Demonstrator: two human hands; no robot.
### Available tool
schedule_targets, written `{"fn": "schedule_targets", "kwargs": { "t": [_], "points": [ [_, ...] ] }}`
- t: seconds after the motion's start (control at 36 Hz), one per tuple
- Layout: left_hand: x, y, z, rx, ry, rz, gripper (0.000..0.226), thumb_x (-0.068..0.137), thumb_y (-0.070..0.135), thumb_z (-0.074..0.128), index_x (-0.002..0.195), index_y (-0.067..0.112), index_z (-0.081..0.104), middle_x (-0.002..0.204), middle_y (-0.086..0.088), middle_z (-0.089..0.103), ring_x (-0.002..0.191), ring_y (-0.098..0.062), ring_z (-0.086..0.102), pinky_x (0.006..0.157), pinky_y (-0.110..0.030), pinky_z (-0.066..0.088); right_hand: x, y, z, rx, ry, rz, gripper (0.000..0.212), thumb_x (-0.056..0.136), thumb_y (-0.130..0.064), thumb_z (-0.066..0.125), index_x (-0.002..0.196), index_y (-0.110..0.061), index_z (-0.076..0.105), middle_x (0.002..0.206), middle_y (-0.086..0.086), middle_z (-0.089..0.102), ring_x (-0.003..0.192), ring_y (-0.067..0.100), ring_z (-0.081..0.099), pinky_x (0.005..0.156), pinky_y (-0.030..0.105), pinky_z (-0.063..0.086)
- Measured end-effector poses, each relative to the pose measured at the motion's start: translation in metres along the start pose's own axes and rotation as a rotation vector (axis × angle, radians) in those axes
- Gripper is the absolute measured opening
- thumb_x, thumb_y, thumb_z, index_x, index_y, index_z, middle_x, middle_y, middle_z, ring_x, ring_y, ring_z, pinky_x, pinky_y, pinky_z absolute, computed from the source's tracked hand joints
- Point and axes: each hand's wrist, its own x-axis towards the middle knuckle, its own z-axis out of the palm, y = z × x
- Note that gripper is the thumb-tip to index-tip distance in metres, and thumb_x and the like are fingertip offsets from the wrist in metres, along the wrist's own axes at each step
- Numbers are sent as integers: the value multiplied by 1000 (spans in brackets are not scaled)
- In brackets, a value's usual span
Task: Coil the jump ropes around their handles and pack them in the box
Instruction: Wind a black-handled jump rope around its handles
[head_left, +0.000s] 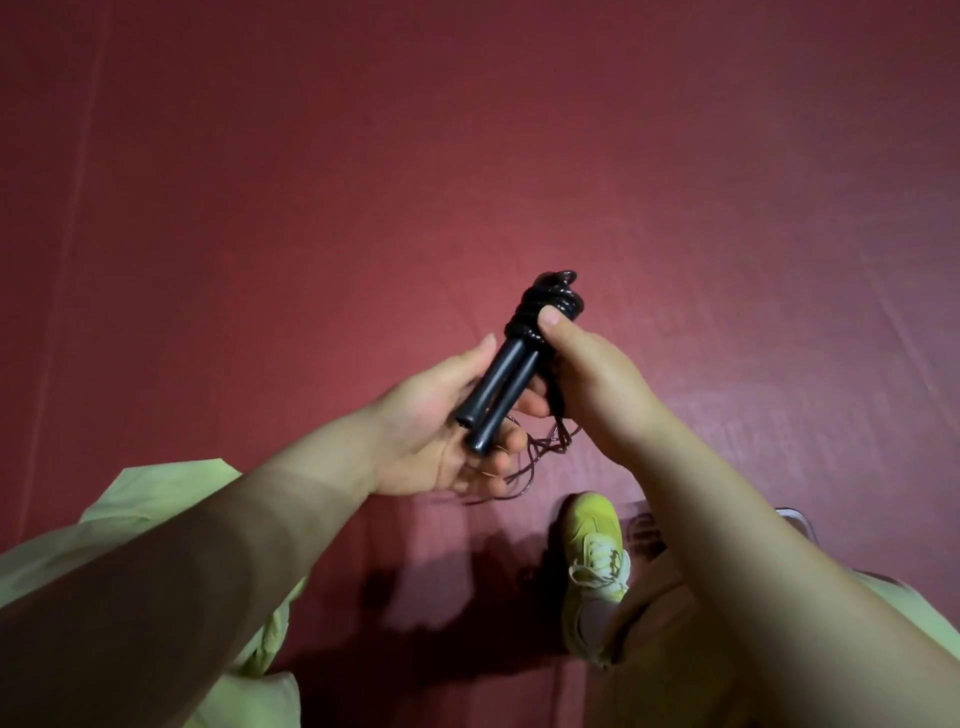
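Note:
Two black jump-rope handles (496, 397) lie side by side, pointing up and to the right. My left hand (452, 431) cradles their lower ends from below, fingers curled round them. Black rope coils (545, 306) wrap the upper ends of the handles. My right hand (587, 384) grips that coiled part, thumb pressed on the windings. A loose length of rope (530, 462) hangs in loops below both hands down toward the floor. No box is in view.
A dark red floor mat (467, 156) fills the view. My yellow-green shoe (595, 551) stands on it under my right forearm. Pale green clothing (156, 499) shows at the lower left. Part of a clear plastic thing (792, 517) peeks out behind my right arm.

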Motion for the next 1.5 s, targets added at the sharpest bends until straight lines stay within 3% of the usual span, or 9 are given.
{"fn": "schedule_targets", "kwargs": {
  "t": [0.31, 0.47, 0.64, 0.78, 0.97, 1.08, 1.28, 1.39, 1.5],
  "points": [
    [3, 0, -5, -160, -36, 5, 42, 67, 58, 54, 79, 18, 57, 47, 9, 42, 35, -1, 39, 40, -15, 38, 1, 1, -9, -119, -28, -13, 70, 75, -75, 43, 79, -7, 61, 67, 7, 56, 60, 16, 51, 61, 30, 41],
    [7, 1, -5, 80, 200, 107, 39, 59, 51, 63, 78, 17, 60, 53, 7, 49, 37, -2, 36, 40, -16, 34, -4, 4, -7, -256, 18, 69, 64, 99, -58, 21, 82, -11, 61, 60, -2, 50, 48, 15, 47, 49, 28, 37],
    [11, 0, -8, 244, 320, 151, 24, 86, 41, 60, 78, 18, 62, 52, 7, 50, 39, -3, 33, 43, -16, 29, -1, 9, -5, -217, 9, 146, 66, 98, -63, 18, 80, -15, 60, 60, -4, 49, 50, 15, 42, 53, 32, 32],
    [15, 0, -12, 494, 385, 214, 34, 75, 45, 71, 76, 14, 58, 59, -4, 55, 41, -9, 36, 43, -20, 30, -2, 6, -4, -150, -11, 209, 66, 91, -72, 27, 73, -16, 59, 61, -1, 47, 49, 15, 38, 52, 31, 26],
    [21, -3, -19, 758, 481, 290, 28, 77, 42, 74, 75, 18, 60, 59, -2, 61, 48, -12, 49, 54, -27, 36, -4, -1, -1, -169, 24, 208, 46, 95, -55, 41, 82, -13, 56, 58, 0, 43, 46, 14, 34, 48, 29, 23],
    [16, -4, -12, 556, 280, 253, 40, 68, 49, 73, 77, 14, 56, 62, -5, 64, 40, -9, 43, 45, -22, 33, -5, -3, 0, -100, 17, 166, 43, 93, -54, 43, 81, -13, 52, 54, -3, 40, 47, 14, 29, 47, 29, 19],
    [7, -8, -12, -40, -299, -3, 76, 74, 75, 31, 90, 12, 70, 77, -7, 63, 51, -13, 52, 57, -28, 45, -4, -2, 0, 97, -38, 76, 52, 68, -59, 50, 78, -9, 48, 54, 9, 40, 45, 21, 33, 48, 32, 24],
    [7, -10, -11, -130, -385, -32, 77, 79, 77, 24, 90, 13, 64, 72, -2, 52, 49, -10, 42, 55, -26, 39, -4, -2, -1, 97, -49, 42, 52, 60, -60, 51, 75, -11, 48, 65, 12, 41, 52, 22, 38, 51, 31, 31],
    [6, -11, -9, -129, -369, -91, 71, 82, 75, 19, 82, 16, 58, 70, 0, 50, 50, -10, 36, 54, -25, 35, -6, -4, 1, 126, -51, 60, 37, 71, -49, 50, 79, -12, 52, 80, 16, 46, 74, 29, 44, 72, 40, 38]
  ]
}}
